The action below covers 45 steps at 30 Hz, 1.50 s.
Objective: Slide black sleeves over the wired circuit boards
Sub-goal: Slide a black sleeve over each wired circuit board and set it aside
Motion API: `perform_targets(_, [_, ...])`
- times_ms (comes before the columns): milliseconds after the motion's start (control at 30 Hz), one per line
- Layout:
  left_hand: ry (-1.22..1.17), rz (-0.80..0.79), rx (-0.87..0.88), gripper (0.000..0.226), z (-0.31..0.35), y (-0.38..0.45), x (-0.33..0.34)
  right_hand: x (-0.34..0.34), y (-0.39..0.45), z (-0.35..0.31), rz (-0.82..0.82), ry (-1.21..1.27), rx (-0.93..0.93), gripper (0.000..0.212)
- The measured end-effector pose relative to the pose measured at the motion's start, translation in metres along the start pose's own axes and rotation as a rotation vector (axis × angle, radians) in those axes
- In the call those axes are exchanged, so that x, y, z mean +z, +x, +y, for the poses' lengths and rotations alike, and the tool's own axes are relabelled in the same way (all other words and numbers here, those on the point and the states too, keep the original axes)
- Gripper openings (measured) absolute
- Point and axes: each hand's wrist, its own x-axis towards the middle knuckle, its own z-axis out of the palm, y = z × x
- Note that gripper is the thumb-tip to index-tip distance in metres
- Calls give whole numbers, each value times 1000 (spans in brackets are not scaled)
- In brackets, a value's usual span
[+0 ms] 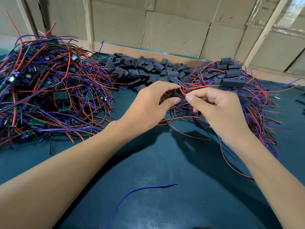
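My left hand point(149, 106) holds a black sleeve point(173, 93) between thumb and fingers at the table's middle. Just to its right, my right hand point(219, 109) pinches a bundle of red and blue wires point(184, 92) that runs into the sleeve's mouth. The board on those wires is hidden by my fingers. A heap of loose black sleeves point(145, 68) lies behind my hands. On the left sits a big tangle of bare wired circuit boards point(42, 90). On the right lies a pile of sleeved boards point(231, 80).
A dark green mat point(165, 162) covers the table. One loose blue wire point(140, 190) lies near the front edge. Cardboard boxes point(173, 30) and wooden posts stand along the back. Small black bits lie at the far right edge.
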Motion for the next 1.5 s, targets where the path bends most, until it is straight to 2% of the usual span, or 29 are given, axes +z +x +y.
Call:
perform_targets(100, [123,-31,96,36,-1,-3,-1,1,-1,1,-42,-27,7,9])
perform_targets(167, [182,10,131,37,0,-4,0,1,0,1,-49,-30,13,11])
perform_targets(300, [214,102,169,36,1,-3,-1,1,0,0,-26,-11,17,9])
perform_targets(533, [267,103,329,29,2,-3,0,0,-1,-3,-57,-16,24,11])
perform_targets(733, [502,306,476,13,7,2,-11,0,0,-5,-54,32,35,15])
perform_targets(833, [519,347,403,16,8,4,-16,1,-1,-2,-69,41,68,18])
perform_targets(967, [494,416,145,17,-4,7,-29,1,-3,-3,-122,51,58,12])
perform_targets(1100, [481,472,-13,15,-13,9,-39,-1,0,-8,-170,306,174,14])
perform_targets(1200, [547,466,3,19,-12,7,-38,2,0,-9,-197,377,310,13])
perform_targets(1333, [792,436,224,27,-10,7,-38,2,0,0,-117,256,355,3])
perform_targets(1400, [806,358,313,26,-10,9,-38,-1,1,3,-82,233,319,8])
perform_targets(1500, [735,160,422,23,-10,9,-33,-4,1,4,-87,198,270,13])
